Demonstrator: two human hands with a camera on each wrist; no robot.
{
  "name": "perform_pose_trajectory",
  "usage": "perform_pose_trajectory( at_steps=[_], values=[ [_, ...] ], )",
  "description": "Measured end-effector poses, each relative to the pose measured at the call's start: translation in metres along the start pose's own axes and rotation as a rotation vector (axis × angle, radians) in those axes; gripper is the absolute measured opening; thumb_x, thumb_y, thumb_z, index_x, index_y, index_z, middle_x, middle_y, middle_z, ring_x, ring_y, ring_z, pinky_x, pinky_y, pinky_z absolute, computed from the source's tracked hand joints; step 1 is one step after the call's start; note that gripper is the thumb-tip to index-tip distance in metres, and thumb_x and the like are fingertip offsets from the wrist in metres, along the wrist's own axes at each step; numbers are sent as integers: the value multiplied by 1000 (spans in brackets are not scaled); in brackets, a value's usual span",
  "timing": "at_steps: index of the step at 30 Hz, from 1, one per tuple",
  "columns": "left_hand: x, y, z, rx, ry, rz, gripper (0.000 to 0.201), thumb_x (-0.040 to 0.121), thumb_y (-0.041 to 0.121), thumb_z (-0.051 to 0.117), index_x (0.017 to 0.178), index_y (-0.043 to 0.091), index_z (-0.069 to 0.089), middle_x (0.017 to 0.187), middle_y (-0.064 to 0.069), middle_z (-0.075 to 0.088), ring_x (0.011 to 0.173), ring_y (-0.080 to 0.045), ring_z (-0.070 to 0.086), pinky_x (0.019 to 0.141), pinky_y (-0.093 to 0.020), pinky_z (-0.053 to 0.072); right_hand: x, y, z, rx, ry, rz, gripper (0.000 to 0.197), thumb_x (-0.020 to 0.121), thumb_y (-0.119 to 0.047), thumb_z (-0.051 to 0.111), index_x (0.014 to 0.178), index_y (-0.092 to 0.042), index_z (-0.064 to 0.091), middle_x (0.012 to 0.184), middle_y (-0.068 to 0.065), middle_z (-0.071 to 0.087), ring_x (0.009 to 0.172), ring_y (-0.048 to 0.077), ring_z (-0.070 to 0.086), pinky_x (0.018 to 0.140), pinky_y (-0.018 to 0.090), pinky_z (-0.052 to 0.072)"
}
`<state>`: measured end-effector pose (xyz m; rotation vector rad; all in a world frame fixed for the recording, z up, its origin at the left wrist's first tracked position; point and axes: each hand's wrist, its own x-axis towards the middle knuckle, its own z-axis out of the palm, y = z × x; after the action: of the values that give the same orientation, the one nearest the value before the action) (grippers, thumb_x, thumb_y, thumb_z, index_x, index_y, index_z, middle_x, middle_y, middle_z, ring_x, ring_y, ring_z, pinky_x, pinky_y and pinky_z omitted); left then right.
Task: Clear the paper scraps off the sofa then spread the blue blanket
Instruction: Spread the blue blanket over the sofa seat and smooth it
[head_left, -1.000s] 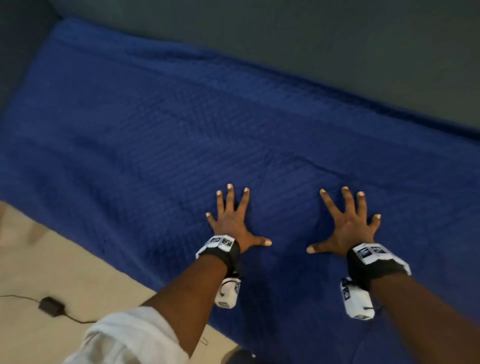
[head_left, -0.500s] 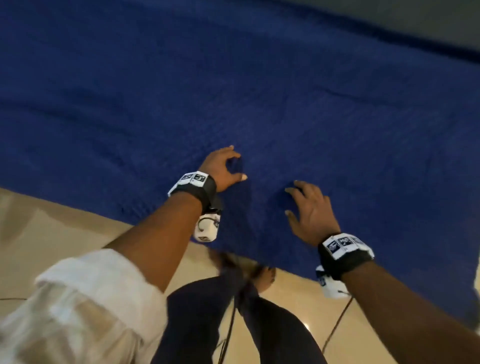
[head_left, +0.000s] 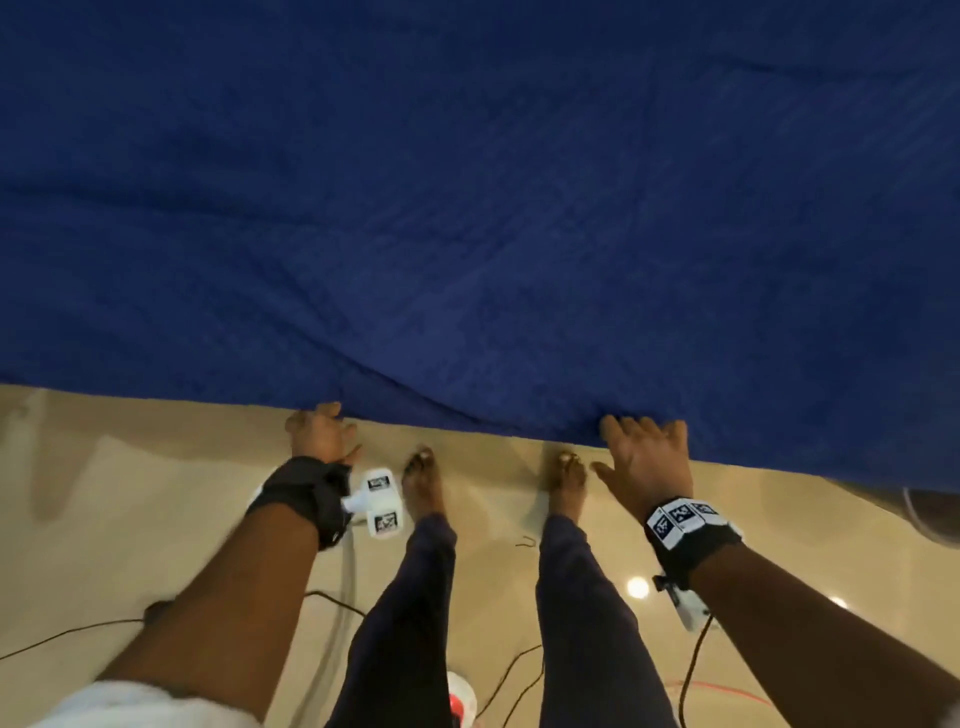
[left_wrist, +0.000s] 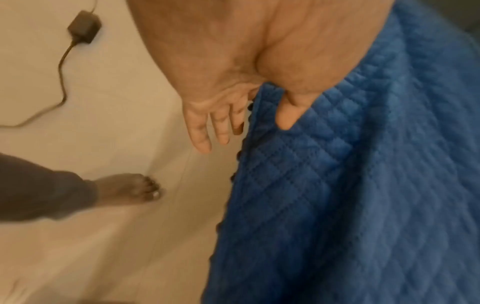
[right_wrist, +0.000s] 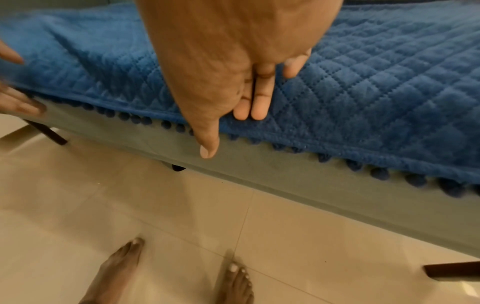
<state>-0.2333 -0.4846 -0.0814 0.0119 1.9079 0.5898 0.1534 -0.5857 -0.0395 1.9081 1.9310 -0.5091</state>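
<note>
Now, fingers (right_wrist: 258, 102) straight, the right hand (head_left: 644, 457) lies on the blue blanket (head_left: 467, 208) edge, left hand (head_left: 322, 436) straddling it.

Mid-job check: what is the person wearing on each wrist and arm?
At the left hand: black wrist strap with a white camera block bearing black-and-white square markers. At the right hand: black wristband topped with white marker tags, a small white unit and black cable beneath. Left arm has a white sleeve; right forearm unsleeved.

head: high, facing straight down at blanket (head_left: 467, 208) edge | wrists: close, low | shared: that edge, floor (head_left: 156, 493), feet (head_left: 423, 483)
</note>
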Motion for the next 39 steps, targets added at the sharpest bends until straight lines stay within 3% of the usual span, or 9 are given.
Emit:
perform_pose_trajectory(
  at_steps=[3, 7, 10, 17, 22, 26, 32, 35, 39],
  values=[
    [23, 23, -11, -92, -95, -91, 37, 94, 20, 55, 130, 13, 59, 138, -11, 58, 120, -31, 59, 96, -48, 51, 8, -3, -2, -46, 89, 25, 39, 71, -37, 87, 94, -15, 64, 73, 5, 71, 68, 30, 67, 80, 45, 36],
    [26, 30, -23, -62, -132, -83, 5, 91, 13, 59, 90, 14, 64, 99, -9, 68, 73, -21, 60, 68, -35, 55, 13, 2, 8, -79, 160, -90, 20, 79, -17, 78, 84, -17, 58, 56, 0, 61, 49, 25, 53, 74, 41, 35],
    [18, 18, -38, -86, -227, -92, 13, 98, 12, 56, 105, 21, 62, 98, 0, 66, 82, -15, 62, 69, -28, 49, 9, 3, 18, -111, 146, -185, 21, 77, -10, 78, 81, -17, 58, 50, -3, 52, 46, 21, 34, 71, 39, 38],
    [9, -6, -62, -58, -216, -38, 32, 99, 14, 60, 127, 28, 56, 114, 4, 67, 103, -15, 63, 93, -36, 44, -7, 19, 34, -95, 128, -128, 10, 84, -17, 71, 90, -14, 63, 53, -7, 40, 47, 21, 40, 73, 37, 39],
    [21, 3, -60, -1, -285, -82, 27, 98, 17, 61, 120, 32, 58, 117, 5, 68, 107, -14, 63, 105, -44, 37, 4, 20, 23, -136, 172, -43, 34, 79, -31, 80, 104, -14, 63, 82, 5, 67, 74, 30, 61, 79, 45, 36],
    [27, 2, -61, -46, -320, -111, 33, 100, 19, 56, 132, 27, 53, 120, 1, 66, 110, -17, 63, 112, -42, 37, 15, 16, 20, -132, 194, -58, 25, 80, -21, 76, 100, -14, 62, 73, 5, 66, 67, 30, 61, 82, 45, 37],
    [21, -5, -61, 44, -274, -47, 22, 101, 24, 58, 122, 29, 59, 116, 2, 69, 114, -17, 63, 107, -41, 40, 8, 22, 22, -132, 176, -186, 14, 88, -27, 51, 81, -18, 59, 61, -1, 59, 54, 23, 55, 76, 38, 38],
    [21, -13, -65, 89, -223, -40, 29, 101, 26, 58, 130, 29, 57, 120, 2, 69, 114, -17, 64, 99, -45, 42, -2, 23, 30, -183, 52, -168, 13, 83, -26, 69, 74, -19, 62, 62, -1, 59, 54, 21, 54, 74, 38, 41],
    [18, -9, -66, 130, -147, -43, 9, 99, 29, 62, 107, 33, 61, 118, 1, 71, 110, -16, 66, 79, -38, 47, -1, 7, 29, -169, -146, -52, 14, 76, -22, 80, 79, -22, 66, 65, -4, 63, 61, 20, 61, 79, 39, 45]
  ],
)
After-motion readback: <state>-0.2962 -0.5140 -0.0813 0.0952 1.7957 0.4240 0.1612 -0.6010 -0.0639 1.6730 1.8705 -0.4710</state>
